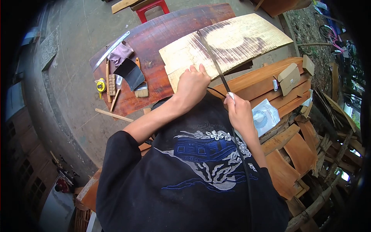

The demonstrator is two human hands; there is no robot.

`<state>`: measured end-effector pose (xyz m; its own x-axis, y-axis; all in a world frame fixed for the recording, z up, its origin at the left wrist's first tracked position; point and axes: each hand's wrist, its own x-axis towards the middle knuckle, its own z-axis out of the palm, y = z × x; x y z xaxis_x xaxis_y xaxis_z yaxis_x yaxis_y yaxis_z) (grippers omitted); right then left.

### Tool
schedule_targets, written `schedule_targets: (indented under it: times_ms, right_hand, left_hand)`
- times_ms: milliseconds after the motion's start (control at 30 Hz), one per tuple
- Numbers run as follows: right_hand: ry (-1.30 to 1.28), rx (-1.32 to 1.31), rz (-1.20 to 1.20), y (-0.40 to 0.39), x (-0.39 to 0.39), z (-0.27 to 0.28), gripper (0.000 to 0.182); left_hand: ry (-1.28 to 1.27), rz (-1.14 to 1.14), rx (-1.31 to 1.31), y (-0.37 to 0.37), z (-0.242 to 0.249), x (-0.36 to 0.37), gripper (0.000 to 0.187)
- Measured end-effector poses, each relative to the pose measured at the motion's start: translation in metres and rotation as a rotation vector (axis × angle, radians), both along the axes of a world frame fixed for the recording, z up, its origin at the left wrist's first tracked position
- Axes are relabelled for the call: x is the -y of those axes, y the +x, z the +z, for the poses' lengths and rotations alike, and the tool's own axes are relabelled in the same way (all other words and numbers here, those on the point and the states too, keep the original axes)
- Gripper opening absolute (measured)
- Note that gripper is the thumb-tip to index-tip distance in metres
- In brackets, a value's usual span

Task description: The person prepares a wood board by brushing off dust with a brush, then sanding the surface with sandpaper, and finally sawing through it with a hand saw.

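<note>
A pale wooden board (181, 54) with dark scorched-looking streaks around a bare oval lies across the reddish-brown table (154, 38). My left hand (193, 84) rests on the board's near edge, its fingers apart and nothing held in them. Lower and to the right, my right hand (239, 110) is closed, with a small white piece (231, 95) showing at its fingertips. A long dark strip (216, 63) runs from the board's far edge down to that hand and continues as a dark line over the black shirt. What exactly the right fingers grip is too small to tell.
A steel ruler (112, 51), purple cloth (120, 53), black sheet (130, 73), brush (142, 89) and yellow tape measure (101, 86) lie on the table's left. Stacked planks (266, 83) and a white packet (266, 116) are at right. A red stool (152, 8) stands beyond.
</note>
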<state>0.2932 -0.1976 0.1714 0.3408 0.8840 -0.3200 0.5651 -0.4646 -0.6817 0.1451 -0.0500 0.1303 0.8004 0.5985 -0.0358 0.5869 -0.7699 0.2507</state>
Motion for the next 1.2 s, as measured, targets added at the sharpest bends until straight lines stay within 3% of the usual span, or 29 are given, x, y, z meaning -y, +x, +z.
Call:
schedule_targets:
  times_ms: [133,233,433,533,700,833,933,1067,1200]
  right_hand:
    - [0.019,0.077,-0.004,0.002,-0.043,-0.021,0.029]
    - [-0.013,0.051,0.032,0.002,-0.018,0.003,0.03]
    - [-0.007,0.088,0.05,0.004,-0.048,-0.013,0.028]
    - [-0.013,0.037,0.051,0.004,-0.023,0.003,0.03]
    - [-0.026,0.08,0.05,0.006,-0.052,-0.023,0.031]
    - [-0.082,0.008,0.049,0.008,-0.018,0.003,0.032]
    - [-0.018,0.035,0.031,0.003,-0.038,-0.01,0.032]
    - [0.013,0.036,0.056,0.001,-0.022,0.004,0.032]
    - [-0.083,0.028,0.025,0.001,-0.015,0.004,0.031]
  left_hand:
    - [0.03,-0.052,0.028,0.002,-0.004,0.009,0.026]
    - [-0.079,0.032,0.035,-0.002,0.007,-0.001,0.032]
    - [0.043,-0.001,0.058,0.0,-0.007,0.007,0.036]
    - [0.038,-0.025,-0.006,-0.005,-0.004,-0.002,0.051]
    - [0.085,-0.08,-0.054,-0.002,-0.012,0.009,0.053]
    - [0.114,-0.035,0.005,-0.006,-0.008,-0.001,0.054]
    - [0.056,-0.054,-0.073,0.0,-0.011,0.003,0.053]
    - [0.013,-0.006,0.038,-0.008,-0.002,-0.01,0.046]
    - [0.05,-0.049,-0.016,-0.003,-0.005,-0.003,0.043]
